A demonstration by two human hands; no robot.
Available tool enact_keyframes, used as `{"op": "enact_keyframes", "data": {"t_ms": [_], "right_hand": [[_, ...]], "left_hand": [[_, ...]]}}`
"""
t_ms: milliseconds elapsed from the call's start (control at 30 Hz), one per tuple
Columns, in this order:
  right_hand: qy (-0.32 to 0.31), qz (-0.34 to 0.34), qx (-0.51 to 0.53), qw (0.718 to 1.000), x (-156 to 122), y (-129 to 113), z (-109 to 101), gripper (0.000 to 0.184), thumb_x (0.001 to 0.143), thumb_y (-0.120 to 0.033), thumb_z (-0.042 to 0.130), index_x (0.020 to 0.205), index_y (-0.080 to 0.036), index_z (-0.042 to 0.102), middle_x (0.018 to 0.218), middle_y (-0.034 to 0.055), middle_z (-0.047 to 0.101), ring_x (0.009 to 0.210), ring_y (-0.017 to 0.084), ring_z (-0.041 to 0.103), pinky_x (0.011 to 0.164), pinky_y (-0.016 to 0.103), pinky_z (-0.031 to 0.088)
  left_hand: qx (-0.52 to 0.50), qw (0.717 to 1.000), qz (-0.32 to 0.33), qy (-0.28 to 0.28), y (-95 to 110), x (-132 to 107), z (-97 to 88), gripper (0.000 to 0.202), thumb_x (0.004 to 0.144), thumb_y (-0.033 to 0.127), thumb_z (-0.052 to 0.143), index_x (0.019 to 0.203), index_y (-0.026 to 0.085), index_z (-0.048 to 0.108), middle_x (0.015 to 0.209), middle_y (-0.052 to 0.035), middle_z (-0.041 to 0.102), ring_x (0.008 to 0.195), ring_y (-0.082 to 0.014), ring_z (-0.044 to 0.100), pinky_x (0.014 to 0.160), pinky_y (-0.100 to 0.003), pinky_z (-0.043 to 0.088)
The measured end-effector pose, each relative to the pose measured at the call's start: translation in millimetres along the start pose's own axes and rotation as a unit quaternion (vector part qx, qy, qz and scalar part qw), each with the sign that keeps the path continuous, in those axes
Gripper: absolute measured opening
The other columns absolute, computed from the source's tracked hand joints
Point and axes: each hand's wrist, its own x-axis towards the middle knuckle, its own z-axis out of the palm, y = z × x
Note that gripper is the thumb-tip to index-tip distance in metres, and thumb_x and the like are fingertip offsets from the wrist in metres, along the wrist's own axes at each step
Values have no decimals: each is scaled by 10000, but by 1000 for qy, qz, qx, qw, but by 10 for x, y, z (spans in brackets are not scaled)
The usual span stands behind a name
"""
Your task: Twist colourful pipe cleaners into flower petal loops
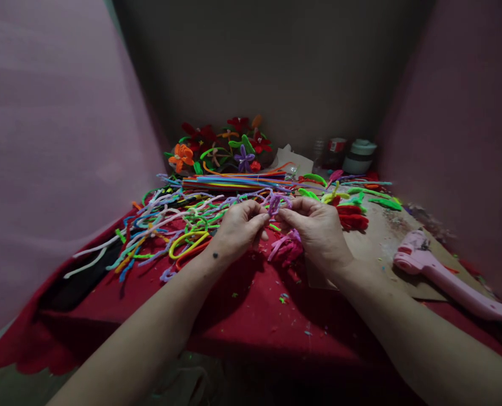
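Between my two hands, above the red-covered table, is a looped purple pipe cleaner (278, 202). My left hand (243, 224) pinches it from the left with thumb and forefinger. From the right, my right hand (316, 228) grips it the same way, fingers curled. Pink and magenta pipe cleaner pieces (288, 248) lie on the cloth just below my right hand. Red fuzzy loops (352, 217) rest to the right of that hand. A tangle of many-coloured pipe cleaners (183, 217) spreads out to the left of my left hand.
Pipe cleaner flowers (221, 146) stand at the back, behind a bundle of straight pipe cleaners (234, 181). A lidded cup (360, 156) and a bottle (335, 151) are at back right. On cardboard (373, 254) lies a pink glue gun (445, 273). Pink curtains flank both sides.
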Motion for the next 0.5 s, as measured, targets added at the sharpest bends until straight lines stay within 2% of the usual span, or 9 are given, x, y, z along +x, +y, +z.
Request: {"op": "enact_keyframes", "data": {"t_ms": [100,233,333,433,500], "right_hand": [[3,-29,-78,997,-4,19,-11,106,691,-236,613,631,-160,570,555,-18,558,502,89,474,492,233,373],[0,-46,-134,990,-22,17,-9,142,710,-234,592,589,-163,574,531,-18,543,490,87,447,477,234,342],[-18,-12,-97,995,-24,18,0,134,687,-247,618,589,-159,594,527,-10,566,474,95,474,461,236,352],[-50,63,-8,997,8,51,-20,135,645,-250,662,579,-150,602,517,0,591,440,96,494,444,235,372],[-78,119,56,988,45,80,-53,149,606,-251,701,576,-144,601,525,12,612,430,97,507,445,236,389]], "left_hand": [[-39,999,17,1,-4,1,15,58,747,139,551,749,150,494,486,47,538,348,-80,492,315,-169,380],[-90,996,16,1,31,-23,43,190,714,131,588,890,145,518,508,55,557,391,-112,550,346,-207,452],[-92,996,-16,-1,48,-46,50,132,698,154,618,806,98,568,506,22,588,395,-115,566,398,-225,490],[-124,992,-31,-7,19,-42,36,158,668,179,660,772,82,590,532,-6,623,428,-128,595,431,-235,510],[-150,988,-36,-15,-9,-29,21,186,647,180,681,778,82,594,562,-21,645,452,-140,610,443,-246,521]]}}
